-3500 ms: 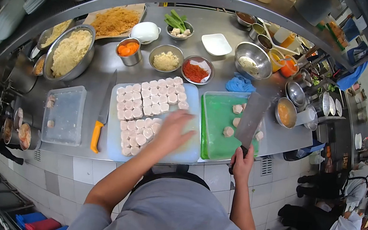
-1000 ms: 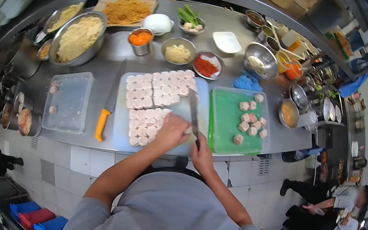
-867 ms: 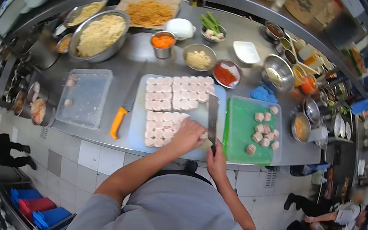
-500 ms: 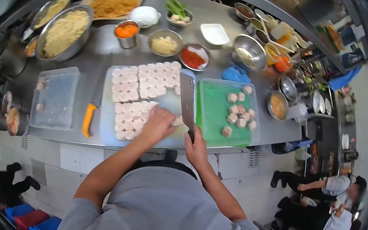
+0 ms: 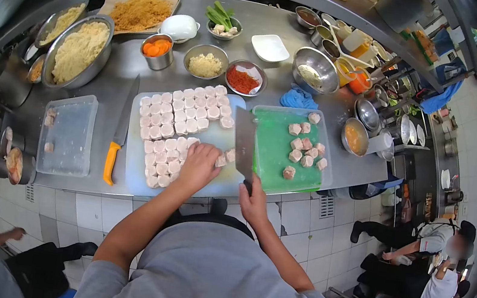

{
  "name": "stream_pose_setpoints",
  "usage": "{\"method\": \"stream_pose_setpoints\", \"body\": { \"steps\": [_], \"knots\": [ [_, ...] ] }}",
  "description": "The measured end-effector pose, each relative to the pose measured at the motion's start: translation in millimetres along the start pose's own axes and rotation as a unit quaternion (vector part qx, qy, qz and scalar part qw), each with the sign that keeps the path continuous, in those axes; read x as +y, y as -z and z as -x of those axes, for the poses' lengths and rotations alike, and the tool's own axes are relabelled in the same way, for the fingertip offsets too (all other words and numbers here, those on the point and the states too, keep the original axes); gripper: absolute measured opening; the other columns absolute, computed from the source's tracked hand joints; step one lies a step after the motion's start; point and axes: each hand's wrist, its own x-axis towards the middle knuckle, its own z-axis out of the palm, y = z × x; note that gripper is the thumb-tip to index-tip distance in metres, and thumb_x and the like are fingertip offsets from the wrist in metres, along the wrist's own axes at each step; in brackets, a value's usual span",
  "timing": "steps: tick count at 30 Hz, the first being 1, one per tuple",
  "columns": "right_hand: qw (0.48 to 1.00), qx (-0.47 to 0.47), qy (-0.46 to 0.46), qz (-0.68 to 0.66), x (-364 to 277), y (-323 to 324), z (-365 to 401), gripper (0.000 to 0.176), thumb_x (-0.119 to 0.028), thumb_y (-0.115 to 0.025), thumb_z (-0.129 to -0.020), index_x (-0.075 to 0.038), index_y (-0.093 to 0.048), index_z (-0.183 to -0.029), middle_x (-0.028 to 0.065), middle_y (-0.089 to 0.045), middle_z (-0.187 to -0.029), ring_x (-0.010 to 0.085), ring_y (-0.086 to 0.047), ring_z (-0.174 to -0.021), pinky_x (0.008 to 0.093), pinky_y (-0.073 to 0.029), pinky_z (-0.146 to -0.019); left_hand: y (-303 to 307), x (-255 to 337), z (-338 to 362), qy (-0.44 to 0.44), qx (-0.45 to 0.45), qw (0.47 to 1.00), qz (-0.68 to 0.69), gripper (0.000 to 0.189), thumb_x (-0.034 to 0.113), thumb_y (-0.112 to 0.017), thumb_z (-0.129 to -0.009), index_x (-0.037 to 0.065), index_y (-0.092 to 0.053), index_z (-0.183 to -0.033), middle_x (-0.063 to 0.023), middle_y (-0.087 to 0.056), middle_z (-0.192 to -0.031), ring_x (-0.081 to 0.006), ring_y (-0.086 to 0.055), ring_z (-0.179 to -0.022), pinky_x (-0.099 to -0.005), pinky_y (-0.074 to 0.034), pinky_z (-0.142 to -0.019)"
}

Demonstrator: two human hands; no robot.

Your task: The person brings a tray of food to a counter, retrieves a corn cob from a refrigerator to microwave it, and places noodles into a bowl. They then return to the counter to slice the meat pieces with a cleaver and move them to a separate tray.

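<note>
My right hand [image 5: 254,201] is closed around the dark handle of a cleaver [image 5: 244,144]. The cleaver's wide blade points away from me, over the gap between a pale cutting board [image 5: 208,190] and a green-bottomed plastic tray [image 5: 269,165]. On the board, my left hand [image 5: 200,167] rests with fingers bent down beside rows of pale, pinkish-white chunks [image 5: 173,112]; whatever is under its fingertips is hidden. A couple of cut chunks [image 5: 225,157] lie between this hand and the blade. Several similar chunks [image 5: 306,145] sit in the tray.
An orange-handled knife [image 5: 111,161] and a clear plastic container [image 5: 67,143] lie to the left. Behind the board stand bowls of sliced carrot [image 5: 156,48], chopped garlic-like bits [image 5: 205,65] and red flakes [image 5: 242,80]. A blue cloth [image 5: 300,98] touches the tray's far side. Other people stand around.
The cleaver blade has turned to show more of its flat side. Separate chunks now show more clearly beside my left hand. The view shifted slightly, and a person at lower left moved.
</note>
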Motion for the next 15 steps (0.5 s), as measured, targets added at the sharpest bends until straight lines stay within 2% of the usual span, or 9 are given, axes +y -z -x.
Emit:
{"method": "stream_pose_setpoints", "body": {
  "steps": [1, 3, 4, 5, 7, 8, 11, 13, 15],
  "knots": [
    [1.0, 0.003, 0.0, -0.001, 1.6, 7.6, -0.5, 0.049, -0.014, -0.06, -0.104, 0.004, -0.048, -0.148, 0.0314, -0.066, -0.129, 0.0436, -0.067, -0.12, 0.0467, -0.051, -0.101, 0.8, 5.6, -3.7, -0.003, -0.001, 1.0, 0.0, 0.049, 0.021, -0.084, -0.079, 0.011, -0.064, -0.123, -0.0123, -0.062, -0.116, -0.0327, -0.058, -0.119, -0.0566, -0.037, -0.114],
    [0.997, 0.059, 0.052, -0.023, 4.6, 21.3, -2.6, 0.049, -0.009, -0.058, -0.105, -0.001, -0.045, -0.151, 0.0073, -0.067, -0.094, 0.0113, -0.059, -0.065, 0.0282, -0.05, -0.059, 2.7, 22.1, -15.5, -0.006, -0.036, 0.999, -0.006, 0.058, 0.02, -0.083, -0.081, 0.011, -0.059, -0.134, -0.0143, -0.061, -0.132, -0.0334, -0.056, -0.125, -0.0543, -0.038, -0.112],
    [0.994, 0.053, -0.029, -0.094, -17.4, 32.0, -0.2, 0.049, -0.009, -0.057, -0.105, -0.003, -0.043, -0.152, 0.0013, -0.062, -0.085, 0.0074, -0.053, -0.057, 0.0247, -0.043, -0.05, 0.3, 25.0, -23.3, -0.018, -0.07, 0.997, -0.032, 0.065, 0.02, -0.082, -0.082, 0.013, -0.058, -0.142, -0.0168, -0.058, -0.14, -0.0361, -0.059, -0.121, -0.0521, -0.044, -0.107],
    [0.993, 0.057, -0.026, -0.097, -15.8, 39.6, -1.9, 0.049, -0.009, -0.057, -0.105, -0.003, -0.043, -0.152, 0.0013, -0.062, -0.085, 0.0074, -0.053, -0.057, 0.0247, -0.043, -0.05, -11.2, 18.7, -28.9, -0.022, -0.07, 0.997, -0.036, 0.065, 0.02, -0.082, -0.082, 0.013, -0.058, -0.142, -0.0168, -0.058, -0.14, -0.0361, -0.059, -0.121, -0.0521, -0.044, -0.107],
    [0.984, 0.078, -0.036, -0.156, -11.4, 59.2, -3.2, 0.048, -0.008, -0.056, -0.106, -0.003, -0.042, -0.152, 0.0006, -0.058, -0.079, 0.0079, -0.05, -0.053, 0.0256, -0.041, -0.046, -37.6, 6.2, -43.3, 0.041, -0.187, 0.982, 0.002, 0.068, 0.019, -0.08, -0.085, 0.01, -0.056, -0.147, -0.0188, -0.06, -0.14, -0.0353, -0.064, -0.114, -0.0466, -0.052, -0.099],
    [0.982, 0.094, -0.019, -0.162, -9.3, 67.0, -3.0, 0.046, -0.007, -0.055, -0.106, -0.004, -0.043, -0.15, -0.0003, -0.055, -0.076, 0.0078, -0.048, -0.05, 0.0256, -0.04, -0.044, -49.5, 3.3, -51.1, 0.036, -0.186, 0.982, -0.001, 0.068, 0.019, -0.08, -0.085, 0.01, -0.056, -0.147, -0.0188, -0.06, -0.14, -0.0353, -0.064, -0.114, -0.0466, -0.052, -0.099],
    [0.978, 0.114, -0.035, -0.174, -4.7, 95.8, 1.4, 0.046, -0.007, -0.056, -0.106, -0.004, -0.044, -0.15, -0.0014, -0.055, -0.075, 0.0064, -0.049, -0.053, 0.0255, -0.041, -0.047, -70.3, 20.2, -76.3, 0.059, -0.106, 0.98, 0.16, 0.063, 0.017, -0.078, -0.088, 0.006, -0.057, -0.146, -0.0202, -0.065, -0.131, -0.0336, -0.067, -0.109, -0.041, -0.056, -0.092],
    [0.975, 0.137, -0.028, -0.174, -0.6, 108.2, 2.9, 0.043, -0.007, -0.056, -0.106, -0.003, -0.046, -0.147, -0.0014, -0.053, -0.073, 0.0064, -0.049, -0.052, 0.0257, -0.04, -0.045, -66.1, 52.7, -104.7, 0.106, -0.074, 0.906, 0.402, 0.052, 0.019, -0.074, -0.089, 0.004, -0.061, -0.137, -0.0222, -0.064, -0.127, -0.0399, -0.065, -0.113, -0.0448, -0.054, -0.099],
    [0.97, 0.17, -0.044, -0.169, 7.5, 121.5, 3.3, 0.042, -0.007, -0.056, -0.106, -0.003, -0.046, -0.147, -0.0012, -0.053, -0.072, 0.0067, -0.049, -0.052, 0.0254, -0.04, -0.044, -31.6, 73.6, -127.3, 0.11, -0.088, 0.908, 0.394, 0.052, 0.016, -0.076, -0.088, 0.004, -0.062, -0.136, -0.0206, -0.066, -0.125, -0.0375, -0.066, -0.113, -0.0445, -0.054, -0.099]
  ]
}}
